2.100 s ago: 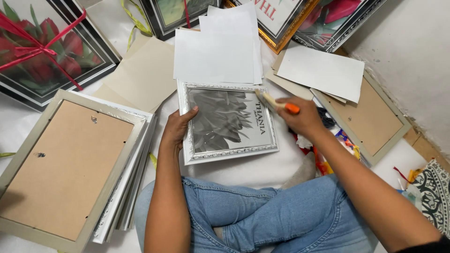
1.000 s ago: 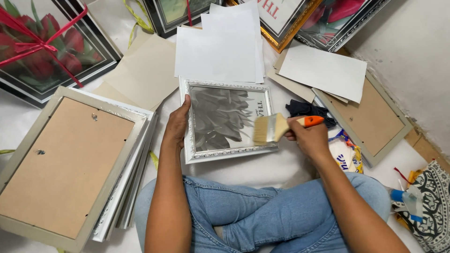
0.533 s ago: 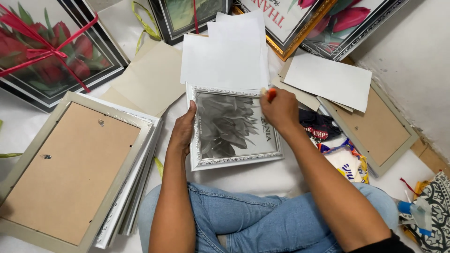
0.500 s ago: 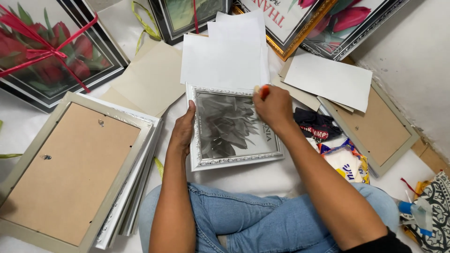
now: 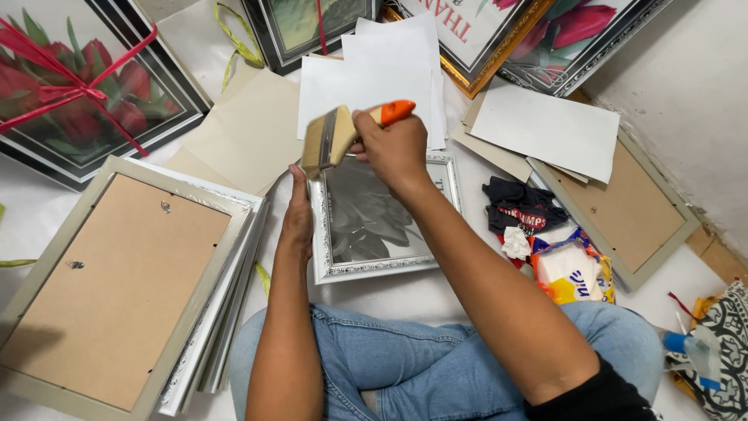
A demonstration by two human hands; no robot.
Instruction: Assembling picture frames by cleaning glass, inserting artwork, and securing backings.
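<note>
A small silver picture frame (image 5: 366, 269) with a dark grey flower print lies on the white floor in front of my crossed legs. My left hand (image 5: 298, 212) rests flat on its left edge. My right hand (image 5: 393, 146) hovers over the frame's top and grips a wide paintbrush (image 5: 331, 138) with an orange handle and pale bristles; the bristles point left, above the frame's top left corner.
A stack of frames (image 5: 117, 281) lies face down at the left. White sheets (image 5: 374, 74) and beige card (image 5: 249, 129) lie behind the small frame. Large flower pictures (image 5: 74, 93) line the back. A black cloth (image 5: 520, 209), a wipes packet (image 5: 573, 269) and another face-down frame (image 5: 631, 210) sit at right.
My right hand has swept the brush from the frame's right side up to its top left corner, and the bristles are now visible again. My left hand has stayed on the left edge.
</note>
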